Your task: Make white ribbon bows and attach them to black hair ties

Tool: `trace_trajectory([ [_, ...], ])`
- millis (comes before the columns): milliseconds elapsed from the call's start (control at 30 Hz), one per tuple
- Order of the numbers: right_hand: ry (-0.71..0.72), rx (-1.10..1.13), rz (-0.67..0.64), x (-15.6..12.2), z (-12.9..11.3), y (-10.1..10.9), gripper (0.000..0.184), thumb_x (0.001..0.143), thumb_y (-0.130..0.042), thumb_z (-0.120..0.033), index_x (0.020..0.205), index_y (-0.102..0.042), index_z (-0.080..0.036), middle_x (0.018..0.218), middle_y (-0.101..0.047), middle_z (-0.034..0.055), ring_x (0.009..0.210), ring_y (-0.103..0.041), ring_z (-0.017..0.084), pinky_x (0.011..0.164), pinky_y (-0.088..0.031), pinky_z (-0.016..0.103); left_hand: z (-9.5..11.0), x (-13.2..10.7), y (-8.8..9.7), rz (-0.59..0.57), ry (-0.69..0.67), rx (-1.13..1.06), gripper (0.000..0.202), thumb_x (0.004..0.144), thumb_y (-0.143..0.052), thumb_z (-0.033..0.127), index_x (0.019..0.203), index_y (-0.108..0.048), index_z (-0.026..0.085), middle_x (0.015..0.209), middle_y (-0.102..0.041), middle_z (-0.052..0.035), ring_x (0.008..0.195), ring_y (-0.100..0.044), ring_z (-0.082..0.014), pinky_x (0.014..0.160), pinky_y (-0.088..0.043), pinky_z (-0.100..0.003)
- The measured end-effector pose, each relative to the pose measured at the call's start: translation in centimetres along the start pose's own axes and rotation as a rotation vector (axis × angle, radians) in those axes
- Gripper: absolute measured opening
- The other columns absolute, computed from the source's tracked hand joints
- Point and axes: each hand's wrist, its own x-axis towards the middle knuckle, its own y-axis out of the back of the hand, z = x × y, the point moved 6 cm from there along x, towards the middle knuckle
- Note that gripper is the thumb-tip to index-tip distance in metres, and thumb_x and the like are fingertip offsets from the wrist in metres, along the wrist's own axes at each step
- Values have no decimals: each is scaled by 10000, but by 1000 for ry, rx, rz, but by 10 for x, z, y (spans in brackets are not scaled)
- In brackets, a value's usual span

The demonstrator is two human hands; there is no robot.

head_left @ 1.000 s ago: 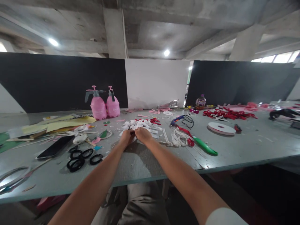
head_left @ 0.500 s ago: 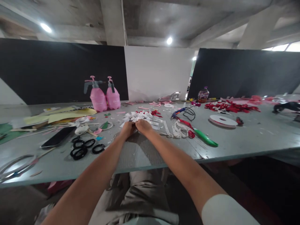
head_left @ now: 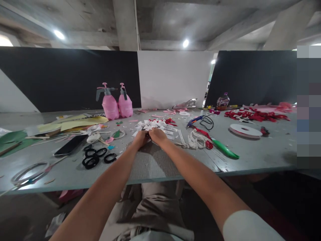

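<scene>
My left hand (head_left: 141, 138) and my right hand (head_left: 157, 135) meet at the middle of the table, fingers closed and thumbs close together. What they pinch between them is hidden by the hands. Just beyond them lies a pile of white ribbon pieces (head_left: 147, 124), some with dark lettering, with red ribbon bits (head_left: 170, 121) at its far right side. Right of my right hand are loose white ribbon strips (head_left: 197, 140) and a red ribbon beside a long green object (head_left: 225, 149).
Left on the table are black rings (head_left: 91, 159), a phone (head_left: 71, 145), yellow sheets (head_left: 77, 123) and two pink spray bottles (head_left: 110, 107). To the right are a glue gun (head_left: 194, 121) with its cord, a ribbon spool (head_left: 245, 130) and a red ribbon heap (head_left: 258, 115). Upright panels stand behind.
The whole view has shifted slightly, so things appear a little further right. Both hands stay together at the near side of the white ribbon pile, still closed.
</scene>
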Motion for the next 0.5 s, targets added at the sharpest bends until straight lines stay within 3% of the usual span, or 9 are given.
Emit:
trace_trajectory([
  [167, -3, 26, 1, 0, 6, -2, 357, 900, -332, -77, 1103, -625, -85, 1055, -637, 178, 1001, -585, 255, 793, -467, 324, 4, -2, 1, -2, -18, -42, 231, 746, -498, 199, 796, -718, 150, 855, -728, -108, 777, -635, -224, 704, -450, -296],
  [300, -44, 134, 37, -4, 20, 3, 311, 928, -371, -198, 1088, -633, -149, 1025, -655, 137, 934, -607, 232, 772, -438, 306, 8, -2, 7, 30, -31, -169, 241, 758, -519, 263, 840, -722, 162, 829, -724, -69, 724, -622, -185, 698, -443, -271],
  [400, -167, 286, 171, -8, 39, 9, 253, 898, -450, -273, 1017, -650, -175, 943, -680, 97, 852, -617, 207, 734, -411, 279, 1, -1, 23, 208, 97, -249, 256, 760, -523, 309, 841, -707, 150, 743, -690, -39, 653, -579, -153, 635, -416, -249],
  [500, -314, 503, 246, -10, 55, 2, 253, 872, -467, -281, 819, -680, -157, 765, -680, 83, 752, -611, 184, 679, -389, 256, -5, -1, 34, 346, 203, -422, 264, 745, -531, 337, 831, -678, 136, 668, -632, -9, 577, -521, -120, 569, -383, -229],
])
